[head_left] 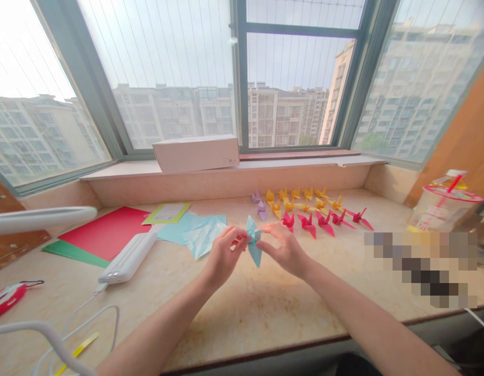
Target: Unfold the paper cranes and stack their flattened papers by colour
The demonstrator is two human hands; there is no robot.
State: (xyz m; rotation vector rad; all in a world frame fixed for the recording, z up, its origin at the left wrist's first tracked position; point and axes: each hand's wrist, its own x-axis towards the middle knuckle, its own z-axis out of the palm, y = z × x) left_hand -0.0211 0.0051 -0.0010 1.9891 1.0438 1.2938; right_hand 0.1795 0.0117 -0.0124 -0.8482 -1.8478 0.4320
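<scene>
Above the middle of the stone counter (242, 308), both hands hold a light blue folded paper figure (253, 243). My left hand (223, 253) pinches its left side with closed fingers. My right hand (283, 248) pinches its right side from above. Behind the hands lie rows of finished paper cranes: red ones (324, 220), yellow ones (299, 197) and purple ones (260, 204). Loose light blue paper sheets (198, 232) lie just left of the hands.
Red paper (108, 232) over green paper (71, 252) lies at left, beside a white power bank (128, 257) with a cable. A white box (195, 152) sits on the window sill. A lidded plastic cup with a red straw (441, 203) stands at right.
</scene>
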